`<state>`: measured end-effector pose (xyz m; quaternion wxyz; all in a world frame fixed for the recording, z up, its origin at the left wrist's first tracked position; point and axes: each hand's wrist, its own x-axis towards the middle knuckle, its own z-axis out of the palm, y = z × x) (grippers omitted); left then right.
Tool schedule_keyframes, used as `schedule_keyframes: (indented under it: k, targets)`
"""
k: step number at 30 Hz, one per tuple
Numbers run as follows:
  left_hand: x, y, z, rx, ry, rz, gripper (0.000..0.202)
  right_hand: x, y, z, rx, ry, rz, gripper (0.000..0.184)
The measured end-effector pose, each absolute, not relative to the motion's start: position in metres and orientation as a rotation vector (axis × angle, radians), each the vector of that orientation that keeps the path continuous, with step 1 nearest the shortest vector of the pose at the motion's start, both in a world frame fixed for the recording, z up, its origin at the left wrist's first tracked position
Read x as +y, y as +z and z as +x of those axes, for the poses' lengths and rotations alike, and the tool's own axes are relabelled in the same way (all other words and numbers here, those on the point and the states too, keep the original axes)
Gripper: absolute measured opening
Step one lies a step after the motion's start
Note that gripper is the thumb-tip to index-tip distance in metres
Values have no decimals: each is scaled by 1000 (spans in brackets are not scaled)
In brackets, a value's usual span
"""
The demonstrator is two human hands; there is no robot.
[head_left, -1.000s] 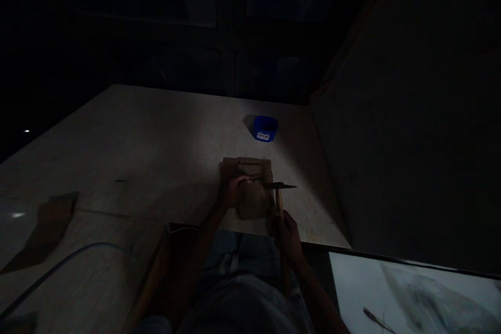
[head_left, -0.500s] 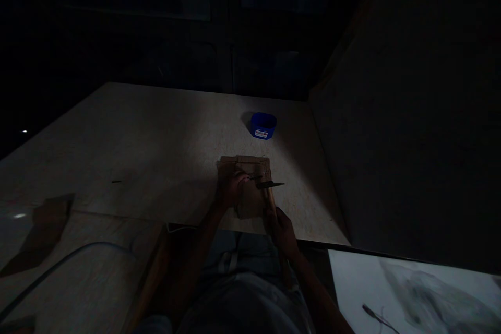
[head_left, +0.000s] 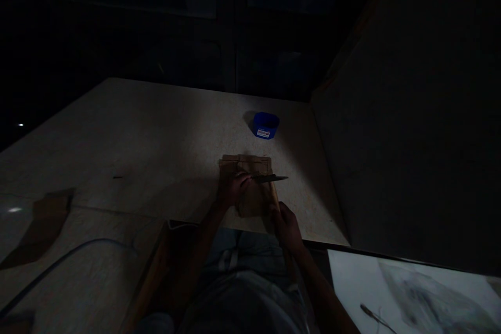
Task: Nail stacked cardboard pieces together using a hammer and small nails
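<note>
In the dim light a flattened piece of brown cardboard [head_left: 254, 203] lies near the table's front edge. My right hand [head_left: 288, 227] is wrapped round the wooden handle of a hammer [head_left: 270, 178], whose dark head lies crosswise over the cardboard and tapers to the right. Resting on the cardboard's left part, my left hand [head_left: 235, 187] has its fingers pinched together close to the left end of the hammer head. Whatever those fingers hold is too small and dark to make out.
A blue plastic bin [head_left: 266, 126] with a white label stands behind the cardboard. At left are a small dark piece [head_left: 117, 177], another cardboard piece [head_left: 43, 224] and a grey cable [head_left: 70, 258]. A dark panel [head_left: 399, 130] rises along the right. A white surface [head_left: 344, 282] lies below it.
The hammer head has shifted slightly up and left, and now its left end meets the left hand's fingers. The right hand moved a little right. The view shifted slightly.
</note>
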<state>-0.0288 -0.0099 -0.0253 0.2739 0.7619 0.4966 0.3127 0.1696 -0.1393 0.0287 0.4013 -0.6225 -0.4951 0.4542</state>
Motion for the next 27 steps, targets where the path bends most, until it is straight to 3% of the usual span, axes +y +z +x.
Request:
schedule_keyframes:
  k: [8,27]
  targets:
    - [-10,-27,-28,1326,871,2017,20,-123,53,163,-1415,1101,-1585,44]
    - [-10,-34,-26,1332,926,1879,15,-100,51,166,-1626,1069,-1639,43]
